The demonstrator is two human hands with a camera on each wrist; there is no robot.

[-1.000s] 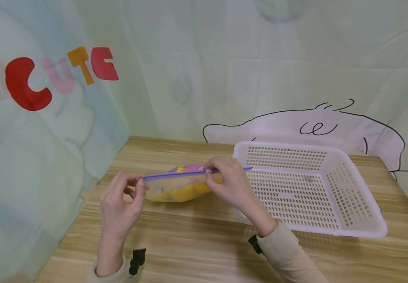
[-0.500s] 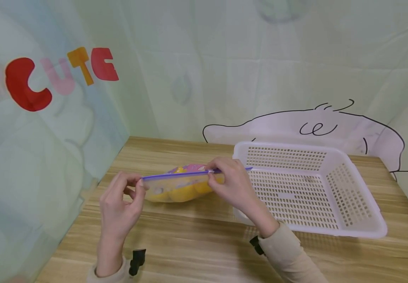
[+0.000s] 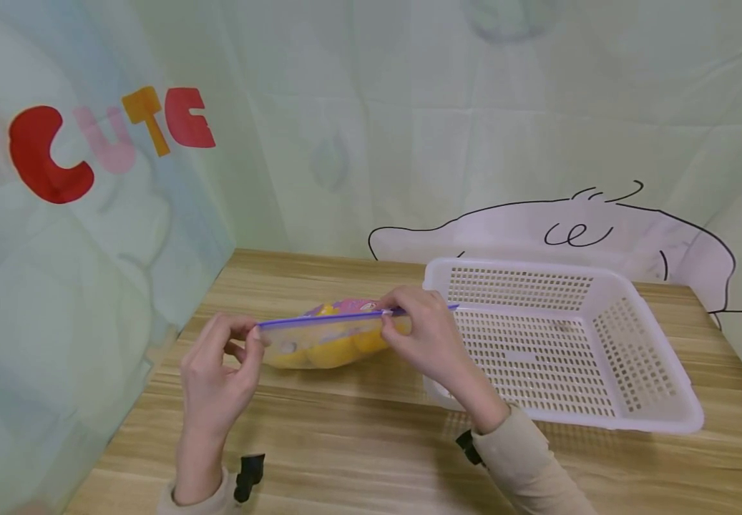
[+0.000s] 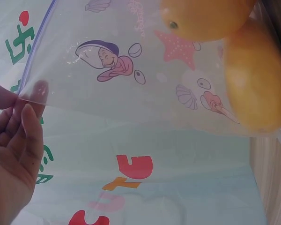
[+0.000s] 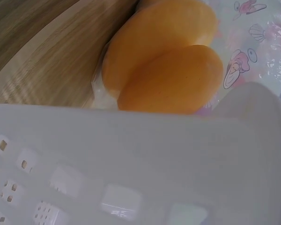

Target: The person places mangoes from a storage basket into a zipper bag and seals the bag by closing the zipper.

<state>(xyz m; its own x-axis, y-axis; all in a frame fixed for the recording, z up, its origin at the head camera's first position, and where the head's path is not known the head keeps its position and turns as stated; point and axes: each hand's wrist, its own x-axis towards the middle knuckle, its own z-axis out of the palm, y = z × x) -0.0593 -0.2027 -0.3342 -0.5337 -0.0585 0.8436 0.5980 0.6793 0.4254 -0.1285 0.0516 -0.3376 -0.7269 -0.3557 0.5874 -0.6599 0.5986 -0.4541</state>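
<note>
A clear zip bag point(image 3: 277, 345) printed with cartoon sea figures stands on its side, its purple zip strip point(image 3: 319, 319) stretched along the top. Inside lie several oval yellow-orange fruits point(image 3: 332, 352); two fruits point(image 4: 257, 84) show in the left wrist view, one with a green stem spot. My left hand point(image 3: 222, 375) pinches the bag's left top corner between thumb and fingers. Farther right along the strip, my right hand point(image 3: 425, 332) pinches it between thumb and forefinger. The strip's right tip pokes out beyond that hand. Only a sliver of the right hand shows in the right wrist view.
A white plastic basket point(image 3: 695, 408) with slotted walls stands to the right, close by my right forearm; its wall point(image 5: 131, 145) fills much of the right wrist view. The wooden table point(image 3: 345, 458) meets a printed cloth point(image 3: 306, 143) behind and at left.
My right hand has slid slightly rightward along the purple strip, still pinching it. The left hand and the fruits stay where they were.
</note>
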